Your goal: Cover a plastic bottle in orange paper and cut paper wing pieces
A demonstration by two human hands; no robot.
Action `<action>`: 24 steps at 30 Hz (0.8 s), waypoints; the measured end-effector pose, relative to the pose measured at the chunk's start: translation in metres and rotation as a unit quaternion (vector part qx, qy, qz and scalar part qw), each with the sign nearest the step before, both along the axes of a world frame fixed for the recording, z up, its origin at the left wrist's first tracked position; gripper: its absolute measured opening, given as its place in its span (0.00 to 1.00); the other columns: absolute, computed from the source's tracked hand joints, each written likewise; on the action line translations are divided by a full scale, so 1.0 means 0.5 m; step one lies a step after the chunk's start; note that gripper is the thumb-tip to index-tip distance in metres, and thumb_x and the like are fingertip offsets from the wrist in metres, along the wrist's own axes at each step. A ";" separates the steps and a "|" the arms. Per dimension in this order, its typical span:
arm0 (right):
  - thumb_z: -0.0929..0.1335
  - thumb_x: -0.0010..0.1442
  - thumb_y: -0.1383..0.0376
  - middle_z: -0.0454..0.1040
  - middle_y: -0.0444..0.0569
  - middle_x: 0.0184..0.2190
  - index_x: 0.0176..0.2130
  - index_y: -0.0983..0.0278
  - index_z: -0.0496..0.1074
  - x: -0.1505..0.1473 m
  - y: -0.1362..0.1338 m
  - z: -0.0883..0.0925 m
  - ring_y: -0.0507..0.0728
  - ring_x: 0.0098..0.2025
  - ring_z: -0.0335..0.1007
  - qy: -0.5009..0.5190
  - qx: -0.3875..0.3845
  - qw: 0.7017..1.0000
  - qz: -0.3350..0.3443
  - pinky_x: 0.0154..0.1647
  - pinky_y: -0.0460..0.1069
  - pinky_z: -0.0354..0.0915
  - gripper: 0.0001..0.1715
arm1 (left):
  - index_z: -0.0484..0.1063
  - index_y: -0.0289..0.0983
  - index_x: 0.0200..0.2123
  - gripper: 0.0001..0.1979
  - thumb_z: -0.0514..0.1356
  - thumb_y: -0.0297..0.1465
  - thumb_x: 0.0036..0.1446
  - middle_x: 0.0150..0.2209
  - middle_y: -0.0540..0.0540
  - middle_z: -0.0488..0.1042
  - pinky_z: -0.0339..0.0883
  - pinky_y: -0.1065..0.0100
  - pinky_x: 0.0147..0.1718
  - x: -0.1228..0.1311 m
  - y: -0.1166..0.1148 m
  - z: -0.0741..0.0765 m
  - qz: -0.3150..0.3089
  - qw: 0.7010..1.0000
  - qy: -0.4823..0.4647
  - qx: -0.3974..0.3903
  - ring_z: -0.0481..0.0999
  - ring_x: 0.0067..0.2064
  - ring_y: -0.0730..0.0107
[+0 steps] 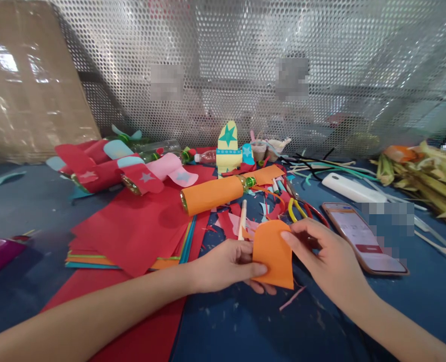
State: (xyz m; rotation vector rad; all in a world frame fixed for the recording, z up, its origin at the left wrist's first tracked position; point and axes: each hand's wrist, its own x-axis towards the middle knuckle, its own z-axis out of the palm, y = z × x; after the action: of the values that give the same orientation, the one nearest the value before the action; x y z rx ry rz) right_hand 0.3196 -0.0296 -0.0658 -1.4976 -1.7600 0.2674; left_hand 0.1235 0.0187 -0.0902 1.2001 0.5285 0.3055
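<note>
Fingers of my left hand: clamped on the lower left edge of the orange paper piece. My right hand: fingertips pinching its upper right edge. I see the piece held just above the blue worktop, near centre. Far of it: orange-wrapped bottle. Left: red paper stack. Right: phone, lying flat.

No txt, brand or nr legible anywhere I looked. Phone screen near my rt hand showed lines + a red bar, too small to read.
</note>
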 end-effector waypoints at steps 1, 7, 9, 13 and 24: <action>0.65 0.62 0.59 0.72 0.43 0.26 0.30 0.60 0.67 0.000 0.000 0.000 0.52 0.24 0.68 0.005 -0.007 1.000 -0.001 0.24 0.44 0.64 0.10 | 0.77 0.34 0.40 0.18 0.64 0.42 0.53 0.38 0.42 0.80 0.73 0.71 0.36 0.000 0.000 0.001 0.002 1.000 0.002 -0.001 0.81 0.37 0.66; 0.64 0.60 0.54 0.73 0.46 0.28 0.33 0.61 0.69 0.010 0.004 0.000 0.53 0.27 0.69 0.052 -0.081 0.995 -0.001 0.25 0.46 0.65 0.14 | 0.79 0.34 0.37 0.18 0.66 0.43 0.50 0.34 0.44 0.81 0.72 0.75 0.33 0.003 -0.002 0.008 0.026 1.000 0.004 -0.012 0.81 0.35 0.71; 0.64 0.60 0.51 0.74 0.47 0.30 0.36 0.61 0.69 0.010 0.007 0.001 0.55 0.29 0.70 0.067 -0.130 0.989 0.028 0.25 0.47 0.65 0.16 | 0.80 0.34 0.37 0.18 0.67 0.43 0.49 0.32 0.45 0.81 0.71 0.77 0.33 0.003 -0.003 0.008 0.057 0.998 0.003 -0.019 0.80 0.34 0.73; 0.65 0.59 0.53 0.75 0.47 0.28 0.37 0.62 0.69 -0.001 0.004 0.003 0.56 0.28 0.71 0.041 -0.210 0.972 0.094 0.24 0.47 0.64 0.15 | 0.80 0.35 0.38 0.19 0.69 0.42 0.46 0.35 0.46 0.81 0.71 0.78 0.36 0.004 -0.004 0.003 0.125 0.990 -0.025 -0.058 0.80 0.36 0.74; 0.63 0.59 0.57 0.78 0.50 0.29 0.40 0.65 0.70 -0.017 -0.004 -0.006 0.56 0.25 0.71 0.000 -0.237 0.967 0.095 0.23 0.48 0.61 0.15 | 0.80 0.36 0.39 0.18 0.69 0.40 0.47 0.37 0.47 0.80 0.71 0.76 0.38 0.006 -0.006 0.000 0.131 0.989 -0.036 -0.057 0.77 0.36 0.76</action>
State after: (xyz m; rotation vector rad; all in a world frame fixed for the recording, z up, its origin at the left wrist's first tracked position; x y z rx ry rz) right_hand 0.3109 -0.0318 -0.0686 -1.6467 -1.9289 0.8368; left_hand 0.1263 0.0155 -0.0903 1.0053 0.6332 0.5326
